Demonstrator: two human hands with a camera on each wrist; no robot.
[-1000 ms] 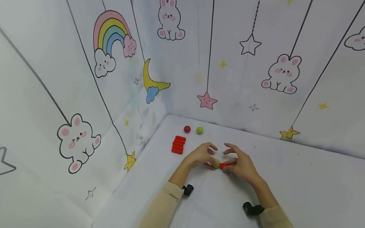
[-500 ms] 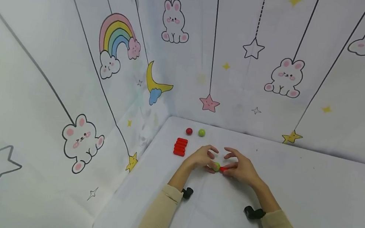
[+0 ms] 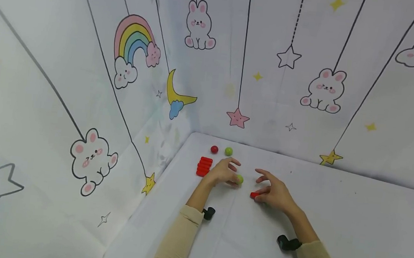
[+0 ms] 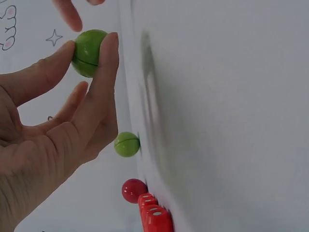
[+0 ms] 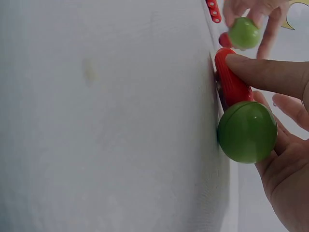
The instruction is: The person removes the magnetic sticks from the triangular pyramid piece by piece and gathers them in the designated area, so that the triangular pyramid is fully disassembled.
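Between thumb and fingertips my left hand (image 3: 225, 171) pinches a green ball (image 4: 89, 53), held off the table in the left wrist view. A thin seam runs round that ball. My right hand (image 3: 276, 195) holds a ribbed red rod (image 5: 232, 79) low at the table, its thumb or finger pressed along the rod's side. Against the rod's near end sits another green ball (image 5: 247, 132); whether it is joined or only touching, I cannot tell. A gap separates the left hand's ball from the rod. In the head view the right hand hides this second ball.
Several red rods (image 3: 204, 166) lie side by side left of the left hand. Behind them, near the wall, rest a red ball (image 3: 214, 149) and a green ball (image 3: 229, 151). A white cloth covers the table (image 3: 243, 250); printed cloth walls (image 3: 212, 79) border it at back and left.
Earlier the left hand's green ball was at the tip of the red rod. The left hand has drawn away leftward and back with the ball; the right hand stays nearly in place, holding the rod.
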